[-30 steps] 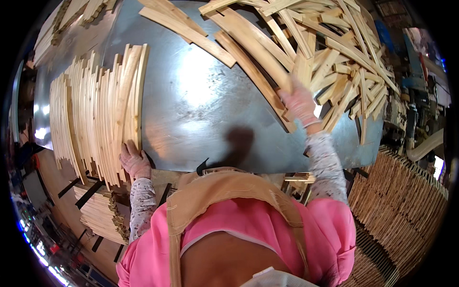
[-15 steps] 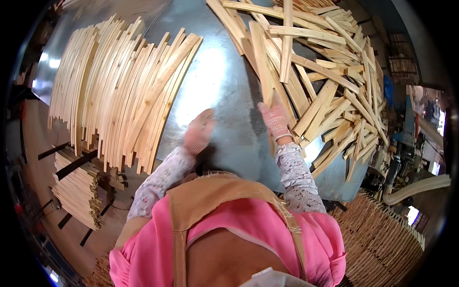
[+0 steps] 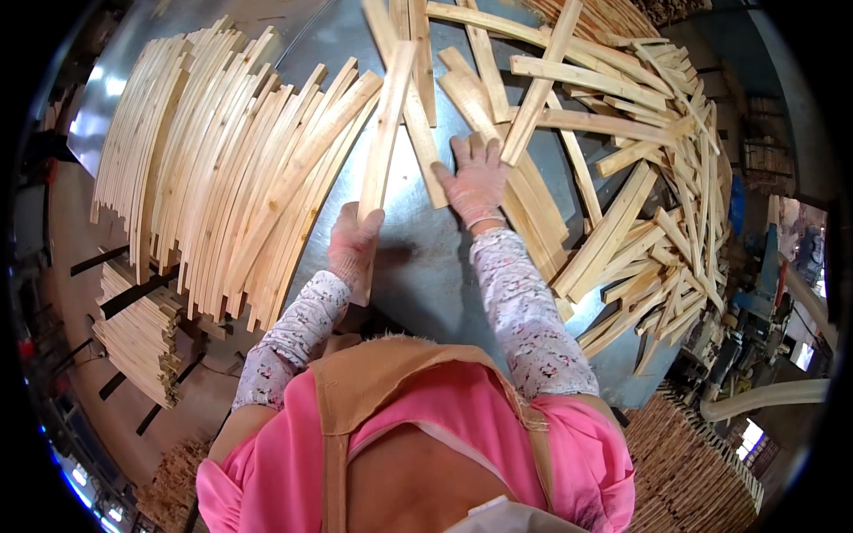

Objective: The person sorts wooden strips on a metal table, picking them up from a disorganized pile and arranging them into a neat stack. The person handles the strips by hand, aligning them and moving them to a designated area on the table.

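Observation:
My left hand (image 3: 354, 242), in a pinkish work glove, is closed around the near end of a pale wooden strip (image 3: 387, 133). The strip points away from me across the metal table (image 3: 418, 293). My right hand (image 3: 476, 183), gloved alike, has its fingers spread at the edge of some loose wooden strips (image 3: 533, 200), palm down, apparently touching them. Another strip (image 3: 426, 147) lies between the two hands. Left of my left hand is a row of strips (image 3: 213, 178) set side by side, with a wider one (image 3: 306, 173) slanting over them.
A tangled heap of wooden strips (image 3: 657, 213) covers the table's right side. Below the table's left edge is a stack of boards (image 3: 138, 338) on dark metal bars. More stacked wood (image 3: 693, 462) stands at the lower right, near a pale hose (image 3: 764, 400).
My left hand, bare of wood before, now grips a strip. My right hand has let go of the strip it held and reached farther out. Several strips have shifted left.

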`<state>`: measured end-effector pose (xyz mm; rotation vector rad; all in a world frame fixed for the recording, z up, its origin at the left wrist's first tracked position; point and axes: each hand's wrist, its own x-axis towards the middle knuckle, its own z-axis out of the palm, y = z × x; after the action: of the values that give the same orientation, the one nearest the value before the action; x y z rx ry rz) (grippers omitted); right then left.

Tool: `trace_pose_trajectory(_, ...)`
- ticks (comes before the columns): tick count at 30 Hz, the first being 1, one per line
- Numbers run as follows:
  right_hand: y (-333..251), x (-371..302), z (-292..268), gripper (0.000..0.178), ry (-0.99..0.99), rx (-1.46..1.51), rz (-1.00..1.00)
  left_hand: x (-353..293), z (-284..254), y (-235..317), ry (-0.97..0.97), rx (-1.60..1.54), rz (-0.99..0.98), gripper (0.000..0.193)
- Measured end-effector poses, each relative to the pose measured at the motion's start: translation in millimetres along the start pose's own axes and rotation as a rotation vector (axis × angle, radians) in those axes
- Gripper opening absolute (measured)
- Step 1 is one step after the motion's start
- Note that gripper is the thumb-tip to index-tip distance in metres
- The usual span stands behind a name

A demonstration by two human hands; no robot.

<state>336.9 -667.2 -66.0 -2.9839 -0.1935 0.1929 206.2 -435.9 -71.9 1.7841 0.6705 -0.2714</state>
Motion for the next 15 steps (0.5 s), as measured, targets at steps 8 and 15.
trace_pose_trajectory(8, 131.6, 58.0, -32.2, 0.066, 0.033, -0.181, 0.198, -20.5, -8.6, -10.2, 0.046, 0.129, 0.03, 0.045)
trace_pose_trajectory(15, -41.3, 11.7, 0.0, 0.08, 0.142, 0.277, -0.094, -18.1, -14.3, -14.1, 0.162, 0.25, 0.1, 0.041)
